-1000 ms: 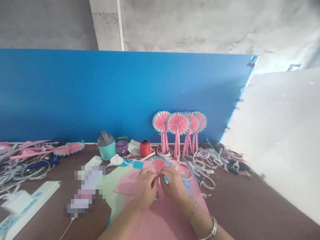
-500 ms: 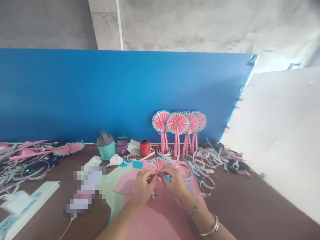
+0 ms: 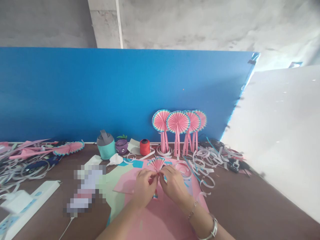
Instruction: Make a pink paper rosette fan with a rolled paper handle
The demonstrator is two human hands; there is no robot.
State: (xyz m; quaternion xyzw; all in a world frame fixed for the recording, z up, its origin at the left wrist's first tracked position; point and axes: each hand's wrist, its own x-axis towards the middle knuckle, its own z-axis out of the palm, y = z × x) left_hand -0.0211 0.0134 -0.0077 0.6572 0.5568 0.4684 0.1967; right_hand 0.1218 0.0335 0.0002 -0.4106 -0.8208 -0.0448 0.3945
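Note:
A small pleated pink paper fan [image 3: 157, 163] with a blue and white striped edge spreads out above my fingertips, and its striped lower end shows below them. My left hand [image 3: 145, 185] pinches the fan's narrow middle from the left. From the right, my right hand [image 3: 173, 181] pinches the same spot, fingertips nearly touching those of the left. Whatever fine thing lies between the fingertips is hidden. Under both hands lies pink paper [image 3: 160, 218], with pale green paper [image 3: 117, 186] at its left.
Finished round pink fans [image 3: 178, 122] stand against the blue partition [image 3: 100, 83]. Curled paper strips [image 3: 205, 163] lie at right. A teal container [image 3: 106, 148], purple pot [image 3: 121, 147] and red thread spool [image 3: 144, 147] stand behind. A white power strip [image 3: 32, 208] lies at left.
The fan's spread top has tilted slightly to the left. My right hand has shifted a little, and both hands keep their pinch at the fan's middle.

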